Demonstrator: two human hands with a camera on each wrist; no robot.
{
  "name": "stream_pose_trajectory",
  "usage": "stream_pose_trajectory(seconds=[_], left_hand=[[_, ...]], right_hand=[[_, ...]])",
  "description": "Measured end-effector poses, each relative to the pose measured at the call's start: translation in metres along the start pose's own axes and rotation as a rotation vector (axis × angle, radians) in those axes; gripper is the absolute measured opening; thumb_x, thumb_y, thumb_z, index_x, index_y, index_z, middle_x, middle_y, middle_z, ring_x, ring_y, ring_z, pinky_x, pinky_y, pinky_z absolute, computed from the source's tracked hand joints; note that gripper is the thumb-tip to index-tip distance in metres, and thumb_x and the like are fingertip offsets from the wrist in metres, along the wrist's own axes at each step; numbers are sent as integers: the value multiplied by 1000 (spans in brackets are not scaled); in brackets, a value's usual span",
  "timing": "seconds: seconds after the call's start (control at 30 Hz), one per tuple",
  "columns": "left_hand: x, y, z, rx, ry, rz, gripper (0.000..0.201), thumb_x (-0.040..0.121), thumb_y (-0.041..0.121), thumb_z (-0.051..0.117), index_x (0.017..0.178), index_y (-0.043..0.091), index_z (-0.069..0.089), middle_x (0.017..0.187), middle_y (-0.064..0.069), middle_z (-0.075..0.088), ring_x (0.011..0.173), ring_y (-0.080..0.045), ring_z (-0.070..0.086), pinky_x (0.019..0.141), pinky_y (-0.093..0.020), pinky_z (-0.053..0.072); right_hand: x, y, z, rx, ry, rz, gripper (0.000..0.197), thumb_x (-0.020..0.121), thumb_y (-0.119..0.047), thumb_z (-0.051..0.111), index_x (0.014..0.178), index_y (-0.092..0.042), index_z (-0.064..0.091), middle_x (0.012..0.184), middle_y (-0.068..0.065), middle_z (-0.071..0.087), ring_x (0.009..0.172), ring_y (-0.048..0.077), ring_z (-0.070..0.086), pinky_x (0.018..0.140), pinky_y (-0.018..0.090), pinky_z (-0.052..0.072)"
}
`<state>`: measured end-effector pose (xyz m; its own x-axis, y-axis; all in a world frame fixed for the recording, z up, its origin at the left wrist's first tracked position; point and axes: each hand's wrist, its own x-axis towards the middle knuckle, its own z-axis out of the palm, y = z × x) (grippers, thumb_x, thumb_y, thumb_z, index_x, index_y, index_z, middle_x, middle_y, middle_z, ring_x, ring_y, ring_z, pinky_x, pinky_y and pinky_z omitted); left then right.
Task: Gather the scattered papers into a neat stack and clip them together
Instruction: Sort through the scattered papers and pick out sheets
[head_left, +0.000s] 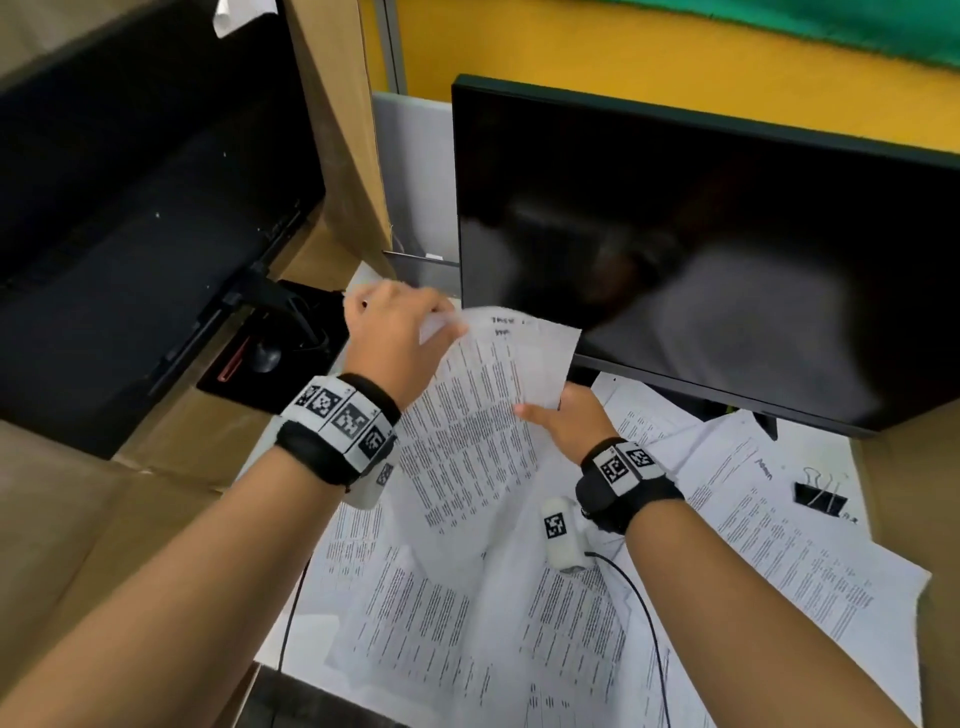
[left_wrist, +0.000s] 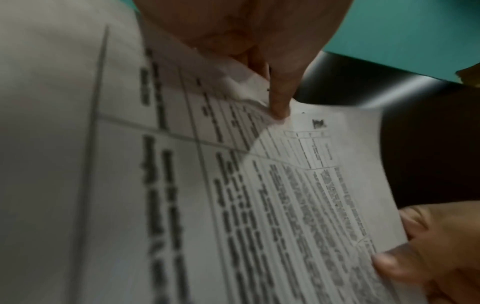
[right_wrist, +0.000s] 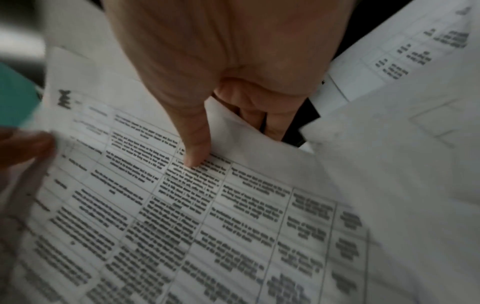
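Both hands hold printed sheets (head_left: 478, 415) lifted above the desk in front of the monitor. My left hand (head_left: 400, 332) pinches the top left corner; its thumb (left_wrist: 279, 98) presses on the paper (left_wrist: 298, 185). My right hand (head_left: 566, 415) grips the right edge, thumb (right_wrist: 194, 148) on top of the printed table (right_wrist: 207, 205), fingers underneath. More papers (head_left: 519, 623) lie scattered flat on the desk below. A black binder clip (head_left: 818, 496) sits on a sheet at the right.
A dark monitor (head_left: 701, 234) stands right behind the held sheets. A black stand base (head_left: 270, 358) and a second dark screen (head_left: 130, 208) are at the left. Brown cardboard (head_left: 104, 519) covers the desk's left side. A black cable (head_left: 649, 623) trails across the papers.
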<state>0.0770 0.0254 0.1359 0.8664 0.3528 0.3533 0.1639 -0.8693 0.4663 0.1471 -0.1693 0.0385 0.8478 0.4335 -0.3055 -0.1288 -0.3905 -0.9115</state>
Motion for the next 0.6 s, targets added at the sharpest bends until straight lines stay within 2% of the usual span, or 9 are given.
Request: stream_pose_trajectory(seconds=[0.07,0.1,0.17,0.2,0.3,0.4,0.47,0.57,0.6], left_hand=[[3,-7,-10,13,188,51,44,81,51,66,115,24,60,117,10,55,118,-12,40,106,-17,10],[1,-12,-15,-16,298,14,56,80,52,66,125,19,55,127,8,51,125,-15,41,110,-19,12],[-10,-22,-20,-195,468,-167,66,85,47,61,137,10,43,139,-2,44,131,-20,38,113,-31,23],[-18,-27,-17,-329,483,-280,62,89,42,56,138,9,40,140,-5,43,132,-21,37,113,-34,26],[-46,-48,13,-502,190,-497,38,91,37,49,114,8,58,118,-14,57,118,-31,49,102,-43,40],[-77,-64,50,-372,-153,-596,9,92,18,56,94,18,66,107,-3,65,103,-22,59,89,-32,45],[-97,-69,70,-357,-306,-607,13,92,11,57,94,20,66,107,-2,66,99,-19,62,82,-28,47],[-111,-60,86,-295,-510,-580,18,94,15,54,109,15,65,115,-1,64,93,-11,55,77,-17,41],[-112,-55,90,-281,-538,-567,21,94,15,54,113,13,63,116,-3,63,92,-11,54,76,-17,41]], right_hand=[[-2,-13,-1,104,58,-43,28,85,-15,71,113,-17,68,98,-13,69,87,-5,65,89,23,52],[-3,-21,-3,139,88,-75,25,85,-16,71,110,-20,68,96,-15,69,85,-7,65,89,24,52],[-8,-36,-13,182,160,-123,17,87,-19,69,103,-25,68,95,-18,70,84,-9,66,84,22,52],[-13,-43,-20,191,199,-140,14,88,-22,68,101,-26,68,96,-16,71,86,-6,67,81,22,53],[-28,-48,-45,188,288,-148,13,91,-33,62,101,-28,69,99,-11,73,90,4,68,75,22,51],[-49,-33,-72,140,379,-93,29,92,-46,55,77,-22,62,69,-10,63,60,3,59,61,27,45],[-62,-18,-83,101,423,-20,44,93,-49,51,78,-8,58,68,6,57,57,19,54,59,35,46],[-77,23,-92,143,491,172,37,96,-39,50,76,-8,52,64,2,45,60,21,45,54,29,38],[-86,34,-93,125,510,251,33,97,-36,50,86,-5,57,67,1,47,64,21,47,55,29,38]])
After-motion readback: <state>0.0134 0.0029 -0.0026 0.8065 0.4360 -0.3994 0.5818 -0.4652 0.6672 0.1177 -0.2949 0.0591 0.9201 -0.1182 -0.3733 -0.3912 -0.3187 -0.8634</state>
